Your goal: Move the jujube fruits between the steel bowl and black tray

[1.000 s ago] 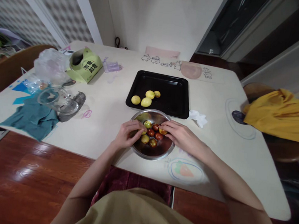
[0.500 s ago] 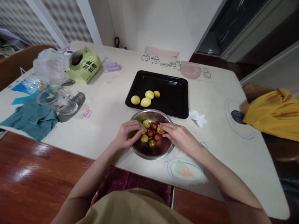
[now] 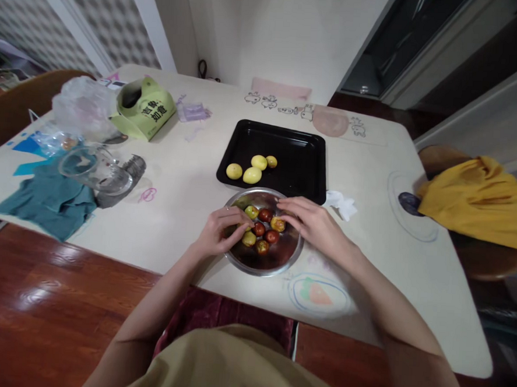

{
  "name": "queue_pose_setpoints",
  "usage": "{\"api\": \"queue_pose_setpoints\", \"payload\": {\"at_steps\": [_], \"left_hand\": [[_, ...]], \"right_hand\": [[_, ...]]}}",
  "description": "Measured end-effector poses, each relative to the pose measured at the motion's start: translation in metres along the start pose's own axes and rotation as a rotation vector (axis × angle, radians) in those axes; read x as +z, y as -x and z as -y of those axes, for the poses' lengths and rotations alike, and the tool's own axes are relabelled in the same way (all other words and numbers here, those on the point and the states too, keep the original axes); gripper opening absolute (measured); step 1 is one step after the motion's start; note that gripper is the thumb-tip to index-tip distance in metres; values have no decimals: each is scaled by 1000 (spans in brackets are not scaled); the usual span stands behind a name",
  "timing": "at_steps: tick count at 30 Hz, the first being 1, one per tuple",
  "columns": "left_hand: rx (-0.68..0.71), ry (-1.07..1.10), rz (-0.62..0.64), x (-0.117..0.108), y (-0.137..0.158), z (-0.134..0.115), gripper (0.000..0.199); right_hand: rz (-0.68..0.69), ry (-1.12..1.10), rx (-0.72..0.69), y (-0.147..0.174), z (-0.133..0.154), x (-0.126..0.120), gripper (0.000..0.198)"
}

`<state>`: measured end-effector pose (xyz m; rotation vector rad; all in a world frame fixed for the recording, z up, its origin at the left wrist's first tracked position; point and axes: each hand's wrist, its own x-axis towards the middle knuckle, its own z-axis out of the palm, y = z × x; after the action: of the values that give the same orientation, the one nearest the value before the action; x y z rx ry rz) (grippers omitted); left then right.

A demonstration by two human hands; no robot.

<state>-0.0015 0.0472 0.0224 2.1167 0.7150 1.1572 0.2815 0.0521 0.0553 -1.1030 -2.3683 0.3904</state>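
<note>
A shiny metal bowl (image 3: 263, 272) holds several jujubes, some dark red like the red jujube (image 3: 272, 236), others yellow-green like the green jujube (image 3: 249, 238). My left hand (image 3: 222, 231) reaches over the bowl's left rim, fingers bent and thumb inward, closed on a yellow-green jujube mostly hidden by the fingertips. At the right rim, my right hand (image 3: 311, 221) has its fingers stretched and apart. Just left of its fingertips lies a mottled yellow-red jujube (image 3: 277, 223), which it does not grip.
Behind the bowl, a black tray (image 3: 296, 155) carries several yellow lemon-like fruits (image 3: 252, 175). A crumpled tissue (image 3: 342, 205) lies right of it. On the left are a glass pitcher (image 3: 104, 175), a teal cloth (image 3: 50, 201), a green box (image 3: 145, 110) and a plastic bag (image 3: 86, 107).
My right hand has drawn back slightly to the right and its fingers have lifted off the yellow-red jujube, which shows more fully. My left hand has stayed nearly in place.
</note>
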Motion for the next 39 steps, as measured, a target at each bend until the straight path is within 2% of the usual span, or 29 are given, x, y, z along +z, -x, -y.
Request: {"api": "queue_pose_setpoints", "payload": {"at_steps": [3, 7, 12, 15, 18, 24, 28, 32, 35, 39], "left_hand": [[11, 3, -2, 0, -1, 0, 23], [37, 4, -22, 1, 0, 1, 21], [37, 7, -34, 2, 0, 2, 21], [50, 12, -43, 3, 0, 2, 21], [60, 14, -49, 2, 0, 2, 21], [72, 2, -42, 2, -1, 1, 18], [75, -7, -43, 2, -1, 2, 17], [72, -4, -51, 3, 1, 3, 17], [55, -7, -51, 3, 2, 3, 18], [54, -9, -43, 2, 2, 3, 19]], "right_hand": [[-114, 3, 39, -17, -20, -4, 25], [-202, 12, 79, -49, -61, 5, 31], [-132, 70, 102, -92, -98, 28, 50], [-76, 93, 137, -111, -104, 42, 55], [-50, 97, 171, -120, -104, 51, 51], [-83, 112, 218, -113, -104, 48, 35], [-154, 49, 193, -94, -93, 29, 33], [-239, -26, 134, -63, -53, 0, 32], [-160, -96, 129, -35, -14, -17, 28], [43, -157, 107, -1, 22, -22, 22]]}}
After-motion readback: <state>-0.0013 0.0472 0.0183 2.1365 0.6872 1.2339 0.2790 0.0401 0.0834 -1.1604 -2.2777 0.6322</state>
